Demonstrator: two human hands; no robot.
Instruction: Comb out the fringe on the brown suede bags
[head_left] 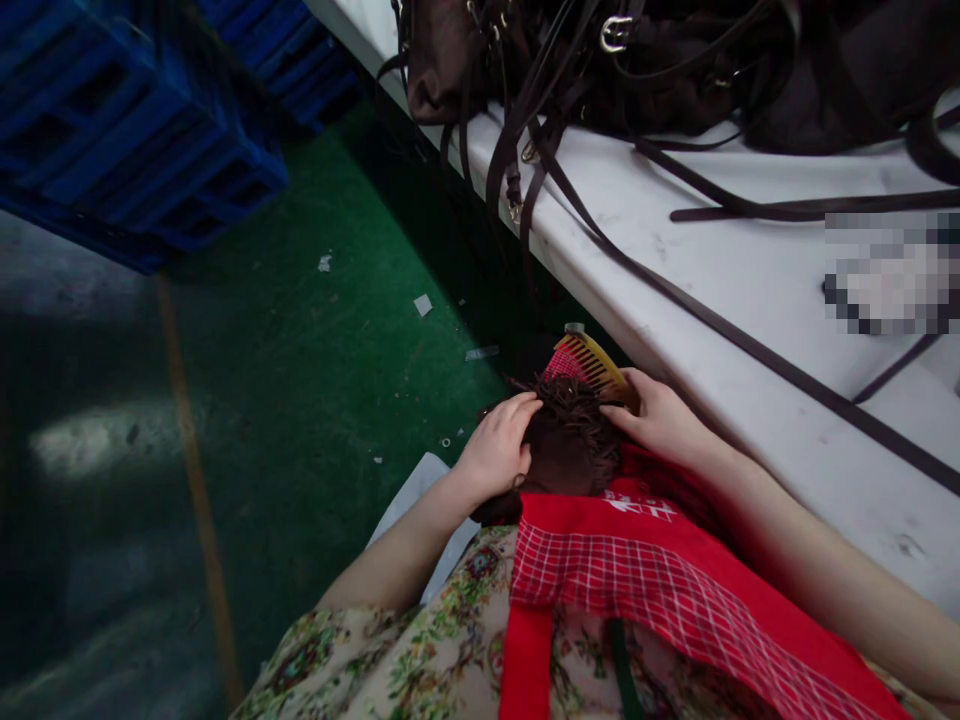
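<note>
A yellow wide-toothed comb (589,362) is in my right hand (658,418), pinched near its lower end beside the table edge. My left hand (501,445) is closed on a dark brown piece with a bunch of thin strips (574,410), perhaps a fringed bag, lying at my lap. The comb's teeth point toward the left, over red checked cloth just beyond the strips. My right thumb reaches to the right edge of the strips. The red apron (600,530) covers the near part of the brown piece.
On the white table (750,290) at the right lie dark brown bags (675,80) with buckles and long straps, some hanging over the edge. Blue plastic crates (142,130) stand at the upper left. Paper scraps (423,305) are scattered on the green floor (300,400).
</note>
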